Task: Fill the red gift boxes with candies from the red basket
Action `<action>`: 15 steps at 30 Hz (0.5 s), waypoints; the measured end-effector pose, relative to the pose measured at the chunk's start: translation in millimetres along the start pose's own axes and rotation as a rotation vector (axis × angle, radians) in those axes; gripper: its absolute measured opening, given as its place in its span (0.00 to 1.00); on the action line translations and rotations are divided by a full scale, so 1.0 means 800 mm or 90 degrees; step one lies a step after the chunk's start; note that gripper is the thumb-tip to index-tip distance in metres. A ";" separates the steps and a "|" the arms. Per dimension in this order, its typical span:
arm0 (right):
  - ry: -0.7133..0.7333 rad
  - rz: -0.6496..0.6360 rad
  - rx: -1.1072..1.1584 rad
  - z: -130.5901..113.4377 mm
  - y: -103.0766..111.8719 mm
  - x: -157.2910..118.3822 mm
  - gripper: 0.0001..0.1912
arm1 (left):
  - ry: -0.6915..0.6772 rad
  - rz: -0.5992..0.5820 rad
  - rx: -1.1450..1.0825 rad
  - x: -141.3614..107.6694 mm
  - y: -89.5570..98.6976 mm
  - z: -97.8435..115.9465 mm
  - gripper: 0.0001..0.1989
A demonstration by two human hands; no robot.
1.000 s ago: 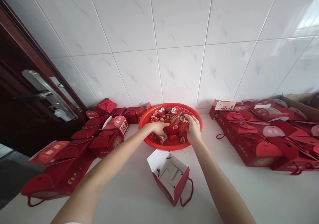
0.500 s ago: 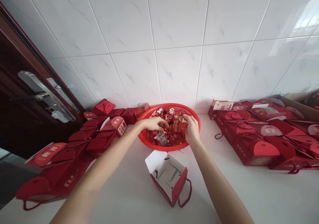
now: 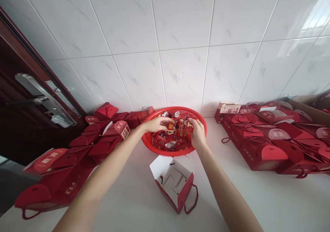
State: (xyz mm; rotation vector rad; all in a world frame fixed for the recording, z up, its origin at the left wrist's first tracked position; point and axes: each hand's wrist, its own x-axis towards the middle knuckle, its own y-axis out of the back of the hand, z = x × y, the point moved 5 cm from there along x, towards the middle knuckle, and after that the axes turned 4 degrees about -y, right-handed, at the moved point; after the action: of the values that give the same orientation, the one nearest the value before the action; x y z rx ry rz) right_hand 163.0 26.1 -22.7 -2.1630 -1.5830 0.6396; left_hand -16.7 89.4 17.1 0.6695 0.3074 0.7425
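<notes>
A red oval basket (image 3: 168, 153) full of wrapped candies (image 3: 182, 130) stands near the wall. Over its left side, my left hand (image 3: 157, 124) pinches a red and yellow candy (image 3: 170, 126) between its fingertips. On the right side of the basket, my right hand (image 3: 197, 131) has its fingers closed at a red wrapped candy (image 3: 190, 126). In front of the basket stands an open red box (image 3: 172, 187) with a white inside, its flaps up and a dark red cord loop hanging at its right.
Closed red gift boxes (image 3: 105, 146) are grouped at the left, beside a dark door with a metal handle (image 3: 45, 96). Many more red boxes (image 3: 266, 153) stand at the right, with a cardboard box (image 3: 309, 111) behind. A white tiled wall (image 3: 183, 66) rises at the back.
My left hand has lifted slightly from the candies and now shows a red and yellow candy in its fingers. My right hand has barely moved.
</notes>
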 end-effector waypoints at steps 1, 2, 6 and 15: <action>0.000 -0.001 0.001 0.000 0.000 0.000 0.09 | -0.005 -0.002 0.012 0.000 0.000 0.001 0.23; 0.001 -0.001 0.001 -0.001 -0.001 -0.001 0.08 | -0.005 -0.004 0.031 0.000 0.000 0.002 0.20; 0.009 0.008 -0.007 -0.003 0.000 -0.002 0.08 | 0.006 -0.012 0.107 -0.003 -0.001 0.007 0.13; -0.022 0.057 0.010 0.000 0.005 0.001 0.10 | 0.070 0.028 0.107 -0.007 0.006 -0.011 0.30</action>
State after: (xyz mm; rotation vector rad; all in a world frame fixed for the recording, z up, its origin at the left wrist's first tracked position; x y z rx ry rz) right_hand 166.3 26.1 -24.8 -2.2332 -1.5001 0.7175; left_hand -27.0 92.2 13.7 0.7981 0.4606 0.8033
